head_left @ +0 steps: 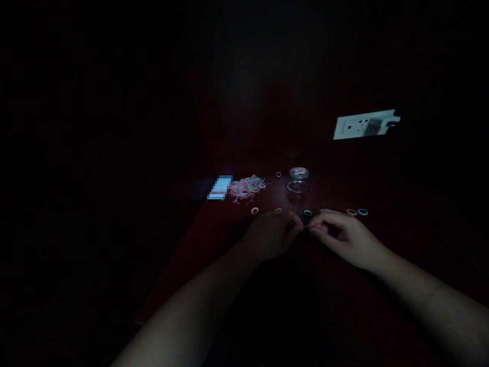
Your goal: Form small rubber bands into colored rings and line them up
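Over the dark red table, my left hand (273, 233) and my right hand (349, 237) are pinched close together. Between their fingertips runs a thin dark strand (306, 226), too small to make out well. Just beyond the fingers lies a green ring (307, 213). A pink ring (254, 210) rests to the left, near my left hand. An orange ring (351, 212) and a blue ring (362, 212) lie behind my right hand. Part of a yellow ring (278, 209) shows behind my left hand.
A tangled heap of pastel bands (249, 188) lies beside a lit phone (220, 187) at the table's left edge (171, 260). Farther back are a clear lidded jar (298, 181) and a small dark ring (278, 175). A white socket panel (355, 126) with a plug is on the wall.
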Demonstrator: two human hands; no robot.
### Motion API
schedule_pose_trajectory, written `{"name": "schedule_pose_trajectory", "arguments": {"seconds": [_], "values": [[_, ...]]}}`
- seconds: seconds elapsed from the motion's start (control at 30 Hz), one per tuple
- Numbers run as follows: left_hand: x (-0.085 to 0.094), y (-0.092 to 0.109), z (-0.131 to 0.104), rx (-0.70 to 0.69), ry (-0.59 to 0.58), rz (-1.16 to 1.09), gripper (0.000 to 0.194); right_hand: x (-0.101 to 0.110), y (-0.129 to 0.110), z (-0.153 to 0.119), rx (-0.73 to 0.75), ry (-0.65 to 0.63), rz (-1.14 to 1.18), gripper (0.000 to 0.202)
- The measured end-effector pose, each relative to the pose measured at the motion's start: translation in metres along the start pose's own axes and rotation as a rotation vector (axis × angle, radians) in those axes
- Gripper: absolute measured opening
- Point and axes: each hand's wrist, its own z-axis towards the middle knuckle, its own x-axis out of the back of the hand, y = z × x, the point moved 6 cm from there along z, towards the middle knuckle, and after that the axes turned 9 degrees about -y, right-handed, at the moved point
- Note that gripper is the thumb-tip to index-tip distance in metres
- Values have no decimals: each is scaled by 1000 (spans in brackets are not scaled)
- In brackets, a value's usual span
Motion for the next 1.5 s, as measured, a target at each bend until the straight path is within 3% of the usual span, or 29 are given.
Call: {"name": "schedule_pose_trajectory", "arguments": {"seconds": [0.33, 0.67, 0.93, 1.1, 1.5], "values": [[-5, -3, 3, 35, -61, -62, 19, 0, -7, 1, 17, 16, 21, 14], [2, -2, -2, 13, -72, -54, 18, -1, -5, 1, -9, -1, -6, 17], [12, -23, -8, -86, -159, 23, 10, 8, 8, -3, -39, 59, -34, 17], [8, -34, -9, -50, -278, 2, 11, 10, 20, -4, -70, 66, 6, 18], [-4, -40, -7, -40, -311, 52, 12, 13, 20, -2, -59, 62, -5, 18]]}}
